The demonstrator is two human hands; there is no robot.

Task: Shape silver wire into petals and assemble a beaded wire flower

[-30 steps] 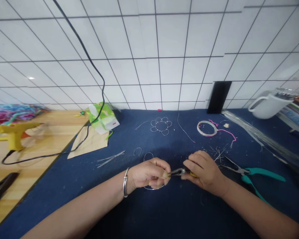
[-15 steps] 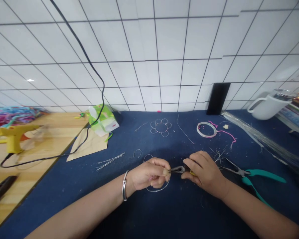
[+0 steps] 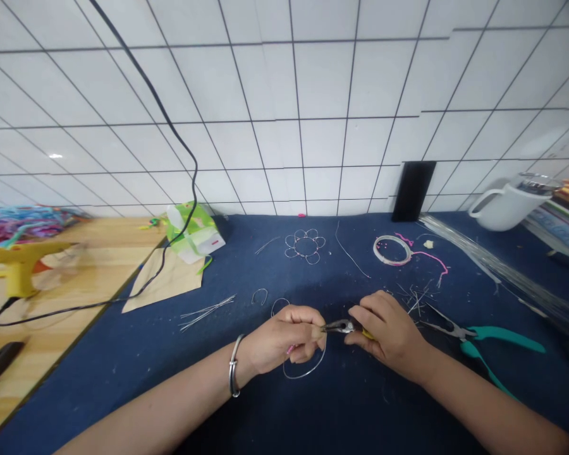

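Head view. Since the earlier frames, the wire (image 3: 301, 378) shows as a fuller, lower curve beneath the left hand (image 3: 284, 335); the hands' hold appears unchanged. The left fingers are closed in a pinch on the wire, at the nose of the small pliers (image 3: 345, 326). The right hand (image 3: 389, 335) is wrapped around the pliers' yellow handle. Whether the pliers' jaws bite the wire cannot be told.

The wire is thin, silvery metal, bent into a smooth arc; a pink piece (image 3: 290, 349) shows at the left fingers. The pliers have dark metal jaws. Beyond the hands, a wire flower (image 3: 306, 255) of round loops lies on the dark blue cloth (image 3: 360, 417). Teal-handled pliers (image 3: 469, 333) lie spread beside the right forearm.

The small pliers lie between the hands, nose pointing left, long axis running roughly left to right.
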